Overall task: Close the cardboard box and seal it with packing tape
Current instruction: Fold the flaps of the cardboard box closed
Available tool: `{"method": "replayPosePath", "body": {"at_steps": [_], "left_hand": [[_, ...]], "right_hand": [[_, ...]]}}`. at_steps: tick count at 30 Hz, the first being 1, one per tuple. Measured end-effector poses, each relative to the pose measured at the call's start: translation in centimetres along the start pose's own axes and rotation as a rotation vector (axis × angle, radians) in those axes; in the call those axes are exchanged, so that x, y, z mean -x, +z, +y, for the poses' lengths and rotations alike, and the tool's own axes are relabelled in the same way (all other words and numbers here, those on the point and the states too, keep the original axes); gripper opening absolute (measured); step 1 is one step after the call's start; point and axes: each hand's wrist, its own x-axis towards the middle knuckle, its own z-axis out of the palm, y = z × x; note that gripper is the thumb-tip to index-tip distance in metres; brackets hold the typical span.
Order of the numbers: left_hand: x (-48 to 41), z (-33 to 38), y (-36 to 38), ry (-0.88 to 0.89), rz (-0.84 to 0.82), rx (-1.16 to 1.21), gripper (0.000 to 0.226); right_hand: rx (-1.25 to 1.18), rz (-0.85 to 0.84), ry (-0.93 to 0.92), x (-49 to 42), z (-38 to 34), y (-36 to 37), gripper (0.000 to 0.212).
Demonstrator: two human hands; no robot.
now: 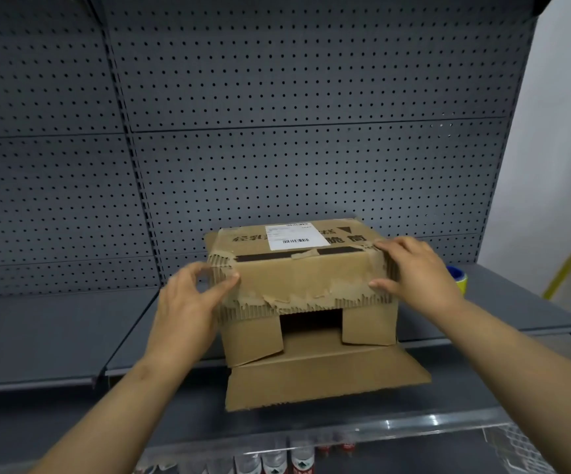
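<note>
The box is lying on a grey shelf, with its open end turned toward the camera. Two side flaps are folded inward across the opening, leaving a dark gap between them, and the bottom flap is lying flat, jutting out over the shelf's front edge. The upper near face is torn, with corrugated ridges and shreds of old tape showing. A white label with a barcode is stuck on the top, over black printed characters, and a dark strip is running along the top near edge.

The box is being held at both upper near corners. The left hand is set against the left corner, its fingers spread narrowly, thumb on the near face and the others curled by the side. The right hand is laid over the right corner, fingers spread wide across the top edge and thumb pressed on the near face. Nothing is being gripped in either hand.

A roll of tape, blue and yellow, is partly hidden behind the right hand, near the box. Grey pegboard is rising behind the shelf. Bottles are seen on a lower shelf.
</note>
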Motion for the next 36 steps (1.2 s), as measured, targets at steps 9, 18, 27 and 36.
{"method": "replayPosePath", "body": {"at_steps": [9,18,27,36], "left_hand": [[-3.3,5.4,2.9,0.2,-0.082,-0.298,0.068],[-3.9,6.7,4.6,0.276,0.009,-0.24,0.069],[-2.2,7.1,6.9,0.26,0.05,-0.372,0.078],[-0.9,6.7,11.1,0.272,0.226,-0.451,0.082]], "right_hand": [[0.127,0.064,-0.299,1.5,-2.0,1.4,0.084],[0.353,-0.154,-0.634,5.7,-2.6,5.1,0.121],[0.236,0.133,-0.282,1.9,-2.7,6.2,0.117],[-0.178,0.343,-0.19,0.0,0.5,4.6,0.058]]}}
